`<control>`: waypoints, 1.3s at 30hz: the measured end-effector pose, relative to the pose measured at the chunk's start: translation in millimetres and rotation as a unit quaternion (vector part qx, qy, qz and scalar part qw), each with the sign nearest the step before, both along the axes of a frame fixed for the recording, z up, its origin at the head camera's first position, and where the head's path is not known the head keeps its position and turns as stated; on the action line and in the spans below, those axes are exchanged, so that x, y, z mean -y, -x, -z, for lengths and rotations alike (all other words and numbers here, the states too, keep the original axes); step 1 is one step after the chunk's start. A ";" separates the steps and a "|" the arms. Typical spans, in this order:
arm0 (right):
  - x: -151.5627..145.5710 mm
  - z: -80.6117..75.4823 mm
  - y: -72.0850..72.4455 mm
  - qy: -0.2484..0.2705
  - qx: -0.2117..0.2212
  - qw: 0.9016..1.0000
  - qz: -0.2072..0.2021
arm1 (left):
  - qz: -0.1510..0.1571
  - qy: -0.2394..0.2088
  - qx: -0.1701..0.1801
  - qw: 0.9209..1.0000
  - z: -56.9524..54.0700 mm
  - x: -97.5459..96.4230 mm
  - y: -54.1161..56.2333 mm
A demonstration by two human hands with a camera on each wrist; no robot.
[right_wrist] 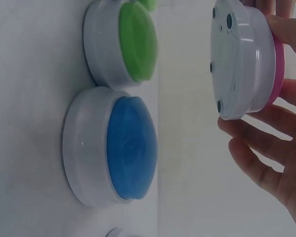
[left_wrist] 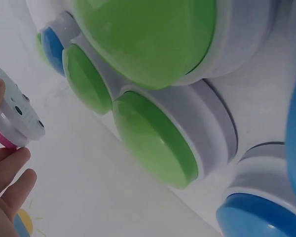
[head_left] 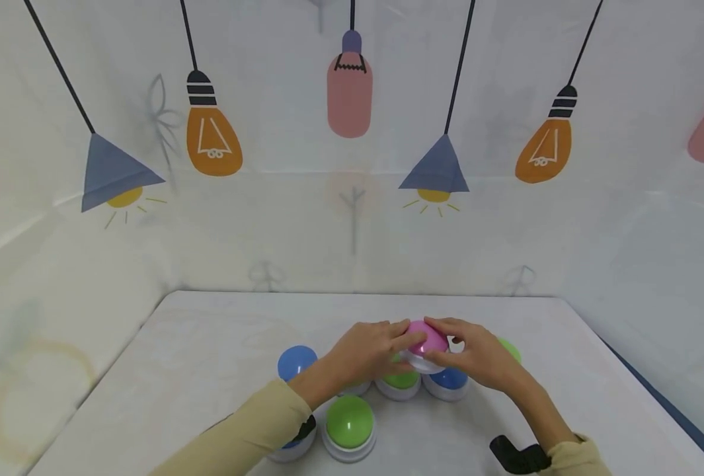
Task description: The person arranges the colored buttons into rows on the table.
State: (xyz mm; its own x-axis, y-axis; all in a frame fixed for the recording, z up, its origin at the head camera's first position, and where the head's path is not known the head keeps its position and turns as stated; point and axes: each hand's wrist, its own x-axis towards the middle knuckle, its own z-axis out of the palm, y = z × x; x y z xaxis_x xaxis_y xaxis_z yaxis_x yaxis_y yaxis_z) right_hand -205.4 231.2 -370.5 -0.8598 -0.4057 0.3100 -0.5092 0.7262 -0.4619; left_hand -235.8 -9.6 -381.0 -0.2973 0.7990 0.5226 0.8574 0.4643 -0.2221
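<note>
A pink-topped buzzer button (head_left: 431, 340) with a white base is up in the air between both hands, above a row of similar buttons. My left hand (head_left: 366, 350) grips it from the left and my right hand (head_left: 487, 357) from the right. Its white underside, with several dark holes, shows in the right wrist view. Just below the hands stand a green button (head_left: 402, 381) and a blue button (head_left: 449, 379). Another green button (head_left: 350, 422) stands nearer. A blue button (head_left: 296, 361) is left of my left wrist; one beside it is mostly hidden by that hand.
All these buttons stand on a white table (head_left: 221, 337). One more blue button (head_left: 292, 453) is partly covered by the left sleeve. A green top (head_left: 511, 349) shows behind my right hand. White sheeting printed with lamps (head_left: 352, 218) hangs around the back and sides.
</note>
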 end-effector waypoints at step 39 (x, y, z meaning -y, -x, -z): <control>18.9 34.5 -53.9 -0.021 -0.166 0.986 -0.019 | 0.004 0.028 -0.161 0.987 34.0 17.4 -60.3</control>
State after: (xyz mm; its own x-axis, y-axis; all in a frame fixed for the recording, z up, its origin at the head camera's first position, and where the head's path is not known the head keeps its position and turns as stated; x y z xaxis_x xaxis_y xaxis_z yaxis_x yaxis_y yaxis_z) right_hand -151.4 212.3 -405.0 -0.6973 -0.4551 0.5538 -0.6550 0.7184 -0.2343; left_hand -175.6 -27.0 -415.1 -0.1175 0.8309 0.5439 0.7415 0.4378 -0.5085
